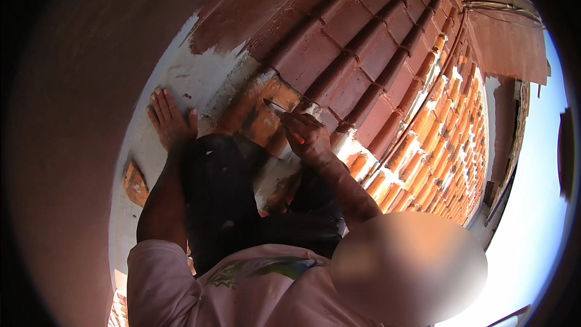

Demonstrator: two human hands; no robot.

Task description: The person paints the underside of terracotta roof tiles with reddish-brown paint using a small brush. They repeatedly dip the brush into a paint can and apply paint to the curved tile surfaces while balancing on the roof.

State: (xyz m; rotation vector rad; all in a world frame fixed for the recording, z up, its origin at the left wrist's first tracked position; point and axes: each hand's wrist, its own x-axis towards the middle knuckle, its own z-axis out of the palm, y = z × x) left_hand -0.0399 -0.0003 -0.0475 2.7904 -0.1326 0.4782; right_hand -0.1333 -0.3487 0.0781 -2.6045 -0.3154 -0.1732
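Observation:
My left hand point(170, 120) lies flat on the pale grey-white ledge point(200, 72), fingers spread, holding nothing. My right hand point(310, 139) is closed around a scraper with a red handle and a pointed metal blade point(275, 107). Its tip is over a bare orange roof tile point(264, 109) just ahead of my knees, and whether it touches the tile I cannot tell. Above this tile begin the tiles painted dark red point(308, 60). Whitish patches, perhaps mortar, show along the bare tile's edges.
A broken orange tile piece point(135, 184) rests on the ledge behind my left hand. A dark red wall point(66, 145) rises at left. Sunlit unpainted tiles point(436, 145) slope away right, with cables point(502, 6) at the far upper right.

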